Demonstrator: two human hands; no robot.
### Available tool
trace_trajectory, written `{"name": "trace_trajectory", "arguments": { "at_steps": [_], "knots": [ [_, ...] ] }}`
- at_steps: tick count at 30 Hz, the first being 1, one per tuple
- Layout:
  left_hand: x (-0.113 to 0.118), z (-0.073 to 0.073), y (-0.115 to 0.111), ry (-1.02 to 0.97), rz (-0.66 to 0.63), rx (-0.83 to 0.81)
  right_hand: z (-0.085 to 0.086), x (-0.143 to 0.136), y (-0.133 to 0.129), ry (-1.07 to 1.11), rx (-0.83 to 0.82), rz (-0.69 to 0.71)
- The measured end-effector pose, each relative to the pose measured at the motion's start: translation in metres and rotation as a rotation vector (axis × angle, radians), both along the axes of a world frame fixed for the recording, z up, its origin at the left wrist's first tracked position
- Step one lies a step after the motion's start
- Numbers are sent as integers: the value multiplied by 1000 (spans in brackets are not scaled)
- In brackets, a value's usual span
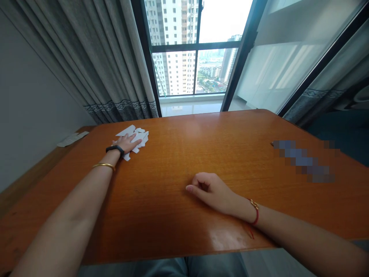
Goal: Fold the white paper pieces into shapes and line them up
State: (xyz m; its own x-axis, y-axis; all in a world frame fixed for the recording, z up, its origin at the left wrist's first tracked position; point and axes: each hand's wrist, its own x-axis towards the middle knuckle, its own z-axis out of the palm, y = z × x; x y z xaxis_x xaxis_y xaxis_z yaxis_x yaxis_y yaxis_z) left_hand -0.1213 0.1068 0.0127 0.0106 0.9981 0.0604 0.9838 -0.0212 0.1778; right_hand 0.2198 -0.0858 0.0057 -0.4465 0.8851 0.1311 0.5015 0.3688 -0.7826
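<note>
Plenty of room in the middle here: a broad run of bare wood on the table [207,142] opens between the white paper pieces [142,135] under my left hand [124,144] and the pixelated item [302,159] over on the right, right up to the far edge. Nearer me, my curled right hand [215,194] and its forearm block the right side, but a lane lies open between my arms. Beyond the far-left edge, the gray curtain [121,84] closes things off.
</note>
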Motion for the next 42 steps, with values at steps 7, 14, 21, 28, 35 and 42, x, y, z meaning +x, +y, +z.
{"name": "trace_trajectory", "arguments": {
  "at_steps": [7, 14, 21, 28, 35, 42],
  "knots": [
    [112, -31, -62, -40, -328, -64, -6, 1, 5, -246, 343, -53],
    [152, -6, -130, -287, -527, -123, -15, 24, 30, -524, 334, -66],
    [128, -17, -123, -277, -507, 29, -3, 53, 59, -430, 361, -111],
    [128, -18, -117, -740, -310, 209, 8, 62, 56, -459, 422, -283],
    [132, -9, -127, -989, -377, 19, 3, 30, 39, 29, 326, -313],
    [136, -12, -131, -939, -434, -130, 2, 23, 43, 616, -181, -294]
  ]
}}
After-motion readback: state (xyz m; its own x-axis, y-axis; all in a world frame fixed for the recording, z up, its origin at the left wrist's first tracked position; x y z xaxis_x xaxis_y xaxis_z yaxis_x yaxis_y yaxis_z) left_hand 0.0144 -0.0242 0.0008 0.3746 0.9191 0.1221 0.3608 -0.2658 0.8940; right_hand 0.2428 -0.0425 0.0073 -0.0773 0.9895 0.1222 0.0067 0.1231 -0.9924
